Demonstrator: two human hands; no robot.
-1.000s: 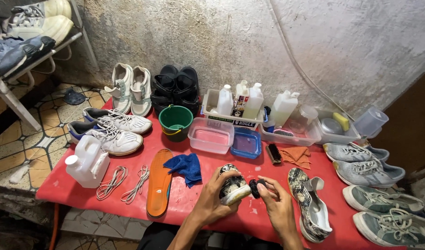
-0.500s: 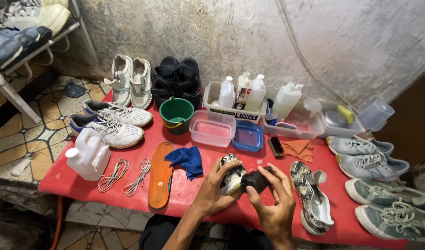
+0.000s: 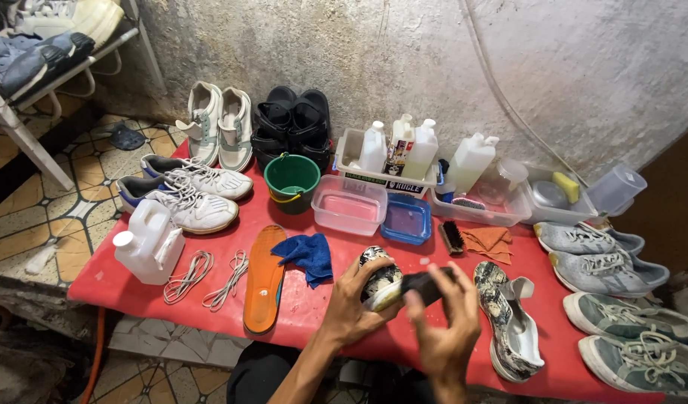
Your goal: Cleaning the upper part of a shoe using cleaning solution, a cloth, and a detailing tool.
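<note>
- Left hand [image 3: 349, 303] grips a snakeskin-patterned shoe [image 3: 379, 275] above the red table [image 3: 127, 280].
- Right hand [image 3: 443, 325] clasps a dark brush [image 3: 425, 284] against the shoe.
- 1 matching patterned shoe [image 3: 509, 322] lies just right.

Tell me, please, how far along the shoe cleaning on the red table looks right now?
Done: the laces and orange insole are already out and lie on the table. In hand: the left hand holds a patterned shoe while the right hand works a dark brush against it. Left, it seems: its mate lies beside, and the grey sneakers sit untouched.
</note>
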